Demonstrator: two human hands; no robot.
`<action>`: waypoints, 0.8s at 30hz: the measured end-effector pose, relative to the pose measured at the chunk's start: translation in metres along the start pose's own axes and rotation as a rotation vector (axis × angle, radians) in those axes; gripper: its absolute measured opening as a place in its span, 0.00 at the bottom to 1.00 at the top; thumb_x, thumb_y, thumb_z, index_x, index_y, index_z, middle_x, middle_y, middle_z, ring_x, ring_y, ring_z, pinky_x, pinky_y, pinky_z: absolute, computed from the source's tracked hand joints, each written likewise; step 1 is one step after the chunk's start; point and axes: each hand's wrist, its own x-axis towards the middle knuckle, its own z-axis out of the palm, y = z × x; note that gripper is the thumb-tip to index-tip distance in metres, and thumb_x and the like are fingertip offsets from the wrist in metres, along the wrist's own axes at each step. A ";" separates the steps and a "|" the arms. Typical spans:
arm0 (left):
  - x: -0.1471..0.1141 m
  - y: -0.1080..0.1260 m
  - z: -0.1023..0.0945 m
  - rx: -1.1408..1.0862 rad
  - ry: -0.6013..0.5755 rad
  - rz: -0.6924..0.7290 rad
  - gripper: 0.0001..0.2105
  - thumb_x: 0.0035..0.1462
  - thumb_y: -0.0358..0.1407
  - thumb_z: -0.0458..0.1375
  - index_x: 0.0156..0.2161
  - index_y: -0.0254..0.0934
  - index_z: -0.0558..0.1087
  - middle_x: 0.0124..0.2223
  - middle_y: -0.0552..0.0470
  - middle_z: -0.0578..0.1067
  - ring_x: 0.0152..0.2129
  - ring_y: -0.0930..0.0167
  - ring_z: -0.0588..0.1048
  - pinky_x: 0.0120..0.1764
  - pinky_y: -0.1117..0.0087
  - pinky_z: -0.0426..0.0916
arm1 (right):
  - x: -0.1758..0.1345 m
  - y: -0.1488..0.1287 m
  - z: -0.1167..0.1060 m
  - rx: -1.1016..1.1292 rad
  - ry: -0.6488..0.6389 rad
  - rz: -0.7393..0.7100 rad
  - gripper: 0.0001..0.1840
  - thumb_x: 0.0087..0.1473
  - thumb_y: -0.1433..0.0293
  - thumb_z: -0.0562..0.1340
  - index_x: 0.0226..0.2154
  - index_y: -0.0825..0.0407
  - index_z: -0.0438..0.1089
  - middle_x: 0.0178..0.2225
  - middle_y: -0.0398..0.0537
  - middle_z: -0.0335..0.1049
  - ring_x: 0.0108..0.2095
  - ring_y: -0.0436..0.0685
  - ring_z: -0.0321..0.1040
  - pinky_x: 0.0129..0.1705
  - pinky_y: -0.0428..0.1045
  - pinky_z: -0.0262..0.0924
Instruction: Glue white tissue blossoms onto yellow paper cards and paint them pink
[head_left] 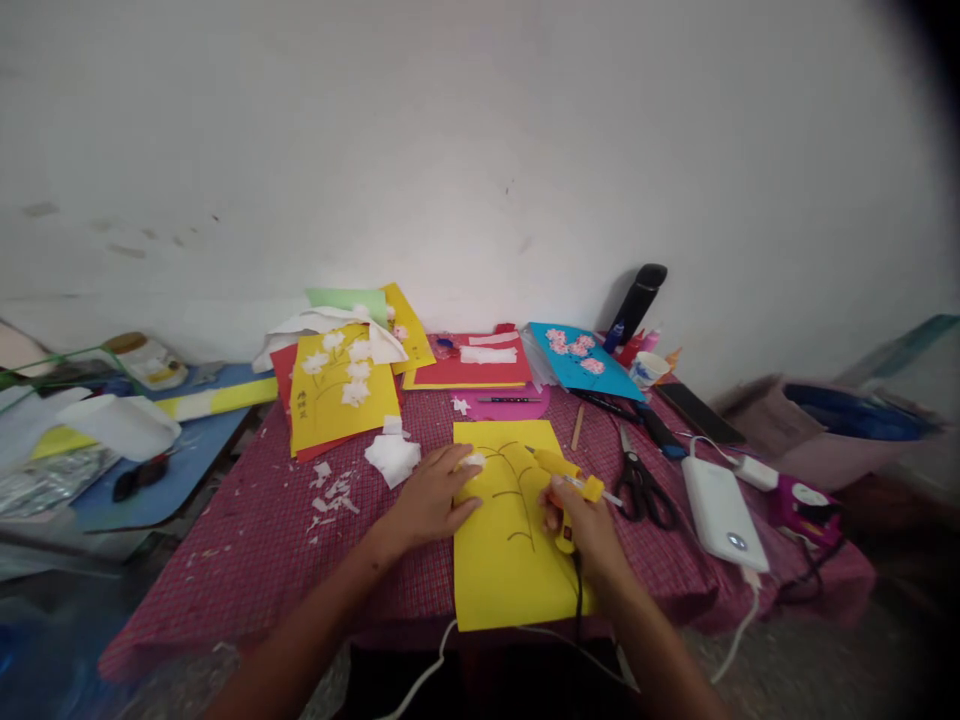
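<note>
A yellow sheet of paper (487, 570) lies in front of me, with brown branch lines drawn on it. My right hand (581, 515) is wrapped round a yellow hot glue gun (559, 464), its nozzle pointing left over the upper part of the sheet. A white glue stick juts out behind it. My left hand (439, 495) rests on the sheet's left edge, fingers spread and thumb apart. Its fingertips touch or nearly touch a small white paper flower (474, 459) at the end of a branch. White paper pieces (394, 457) lie beside that hand.
Black scissors (637, 480), a white power bank (724, 515) and cables lie right. Finished yellow flower cards (337, 390) stand at the back left, a blue card (581, 360) at the back right. Paper scraps (330, 500) are scattered left. A white wall closes off the back.
</note>
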 end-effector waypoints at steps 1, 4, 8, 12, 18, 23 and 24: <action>0.007 -0.006 -0.003 0.003 0.033 -0.024 0.18 0.65 0.41 0.55 0.56 0.38 0.72 0.62 0.41 0.70 0.58 0.59 0.67 0.61 0.56 0.63 | -0.001 0.001 0.000 -0.004 0.021 -0.002 0.26 0.61 0.49 0.56 0.25 0.50 0.72 0.16 0.44 0.66 0.19 0.53 0.62 0.23 0.47 0.53; 0.038 -0.034 -0.010 0.083 0.021 -0.169 0.14 0.67 0.37 0.49 0.46 0.35 0.76 0.46 0.42 0.77 0.46 0.61 0.73 0.51 0.58 0.67 | -0.002 0.003 -0.001 -0.003 0.039 -0.001 0.24 0.61 0.50 0.57 0.25 0.50 0.72 0.16 0.43 0.66 0.19 0.52 0.61 0.22 0.47 0.52; 0.085 -0.079 -0.004 0.123 0.006 -0.358 0.10 0.62 0.34 0.53 0.38 0.34 0.76 0.40 0.40 0.77 0.42 0.58 0.74 0.47 0.57 0.67 | -0.001 0.007 -0.002 0.003 0.026 -0.018 0.24 0.60 0.50 0.57 0.26 0.50 0.72 0.16 0.42 0.66 0.19 0.53 0.61 0.22 0.47 0.52; 0.112 -0.104 0.016 0.084 -0.006 -0.374 0.20 0.55 0.31 0.57 0.53 0.32 0.73 0.49 0.38 0.77 0.48 0.58 0.74 0.52 0.60 0.66 | -0.002 0.011 -0.002 0.003 0.019 -0.024 0.23 0.61 0.50 0.57 0.27 0.50 0.72 0.17 0.42 0.66 0.20 0.54 0.62 0.23 0.47 0.53; 0.122 -0.106 0.030 0.018 0.001 -0.377 0.12 0.58 0.29 0.53 0.42 0.34 0.79 0.44 0.40 0.79 0.46 0.61 0.74 0.54 0.62 0.65 | -0.003 0.009 -0.003 -0.005 -0.005 -0.009 0.22 0.61 0.51 0.57 0.28 0.49 0.72 0.17 0.42 0.65 0.20 0.54 0.61 0.23 0.47 0.53; 0.119 -0.105 0.028 -0.087 0.059 -0.436 0.12 0.61 0.31 0.52 0.38 0.35 0.79 0.42 0.41 0.79 0.44 0.61 0.74 0.53 0.61 0.64 | -0.002 0.010 -0.004 -0.034 0.001 -0.015 0.23 0.61 0.50 0.56 0.27 0.49 0.73 0.17 0.42 0.66 0.20 0.54 0.61 0.24 0.48 0.53; 0.117 -0.105 0.027 -0.123 0.079 -0.449 0.11 0.61 0.31 0.53 0.38 0.35 0.80 0.43 0.41 0.79 0.45 0.61 0.74 0.54 0.60 0.64 | -0.002 0.011 -0.004 -0.037 0.002 -0.016 0.23 0.61 0.49 0.56 0.27 0.49 0.73 0.17 0.42 0.66 0.21 0.54 0.61 0.24 0.48 0.53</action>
